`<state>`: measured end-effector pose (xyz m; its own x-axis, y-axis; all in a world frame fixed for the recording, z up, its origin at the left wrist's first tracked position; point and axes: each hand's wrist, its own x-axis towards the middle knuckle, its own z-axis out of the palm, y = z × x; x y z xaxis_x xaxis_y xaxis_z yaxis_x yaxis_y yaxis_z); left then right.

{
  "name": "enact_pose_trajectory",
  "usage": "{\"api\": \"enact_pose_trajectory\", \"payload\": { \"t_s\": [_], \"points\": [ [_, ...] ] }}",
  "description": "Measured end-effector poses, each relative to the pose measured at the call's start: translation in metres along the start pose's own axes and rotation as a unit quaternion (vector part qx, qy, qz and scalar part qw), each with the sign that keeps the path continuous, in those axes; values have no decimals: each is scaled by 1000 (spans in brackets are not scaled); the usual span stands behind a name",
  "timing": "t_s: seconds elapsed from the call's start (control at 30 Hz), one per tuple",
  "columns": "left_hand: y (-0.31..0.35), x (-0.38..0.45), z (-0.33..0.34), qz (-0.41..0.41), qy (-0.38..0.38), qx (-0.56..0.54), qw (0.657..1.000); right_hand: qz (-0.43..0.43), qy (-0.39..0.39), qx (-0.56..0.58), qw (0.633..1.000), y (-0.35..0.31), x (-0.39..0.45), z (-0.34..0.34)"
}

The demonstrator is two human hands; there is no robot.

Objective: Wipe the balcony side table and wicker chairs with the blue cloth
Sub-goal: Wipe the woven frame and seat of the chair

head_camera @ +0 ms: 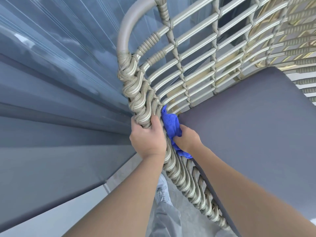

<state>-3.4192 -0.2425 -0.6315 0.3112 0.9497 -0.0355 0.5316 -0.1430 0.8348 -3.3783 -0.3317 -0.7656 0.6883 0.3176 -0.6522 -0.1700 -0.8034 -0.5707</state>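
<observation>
A beige wicker chair (179, 69) fills the middle and right of the view, with a grey seat cushion (253, 120) inside it. My left hand (147, 137) grips the woven armrest rim of the chair from outside. Just to its right, my right hand (187, 138) holds the bunched blue cloth (171, 127) and presses it against the inner side of the same rim, where the rim meets the cushion. Part of the cloth hangs below my right wrist. The side table is not in view.
A glass balcony railing (59, 91) runs close along the chair's left side. Below lies the pale balcony floor (186, 211), with my grey trouser leg and shoe (162, 192) between railing and chair.
</observation>
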Motion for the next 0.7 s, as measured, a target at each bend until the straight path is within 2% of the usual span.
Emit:
{"api": "enact_pose_trajectory", "payload": {
  "t_s": [0.17,0.3,0.7],
  "points": [
    [-1,2,1,0,-3,7,1000,46,-68,201,976,1,-10,-1],
    [-1,3,1,-7,-9,8,1000,50,-70,300,950,10,-18,13],
    [2,1,0,-2,5,17,1000,36,-47,374,925,15,-83,0]
  ]
}}
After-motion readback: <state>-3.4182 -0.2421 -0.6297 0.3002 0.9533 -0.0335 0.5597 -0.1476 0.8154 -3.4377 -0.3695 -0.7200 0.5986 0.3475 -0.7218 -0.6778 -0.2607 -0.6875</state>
